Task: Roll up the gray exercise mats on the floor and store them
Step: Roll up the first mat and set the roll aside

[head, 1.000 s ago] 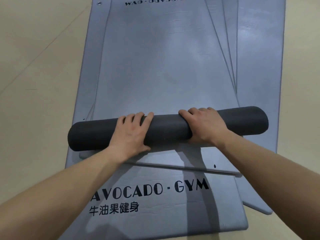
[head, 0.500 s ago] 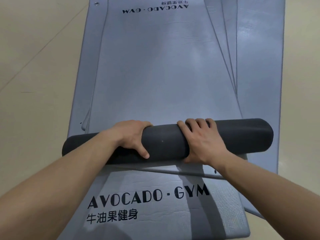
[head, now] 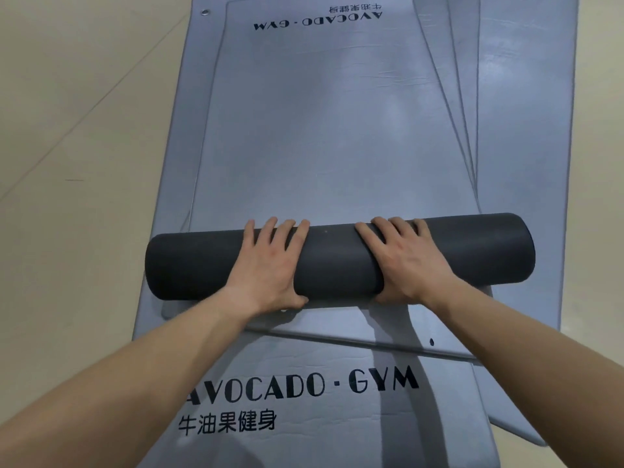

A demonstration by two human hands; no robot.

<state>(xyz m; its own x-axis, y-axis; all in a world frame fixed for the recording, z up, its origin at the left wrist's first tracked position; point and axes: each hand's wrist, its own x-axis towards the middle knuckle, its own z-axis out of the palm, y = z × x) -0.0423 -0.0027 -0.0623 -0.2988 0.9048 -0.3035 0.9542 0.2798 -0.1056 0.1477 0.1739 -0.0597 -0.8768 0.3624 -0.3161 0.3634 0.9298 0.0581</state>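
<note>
A partly rolled gray exercise mat forms a dark roll [head: 337, 261] lying crosswise, with its flat unrolled part [head: 324, 130] stretching away from me. My left hand [head: 270, 265] lies over the roll left of its middle, fingers spread and draped across the top, thumb under the near side. My right hand [head: 401, 261] lies over it right of the middle in the same way. Under this mat lie several other flat gray mats [head: 526, 163], the nearest one [head: 304, 400] printed "AVOCADO · GYM".
Beige tiled floor [head: 74, 163] lies to the left and a strip of floor [head: 601, 197] to the right of the mat pile. The stacked mats fan out unevenly at the right edge.
My left hand came back from gripping the roll's far side to lying flat over its top. The roll has grown a little thicker and sits further along the mat.
</note>
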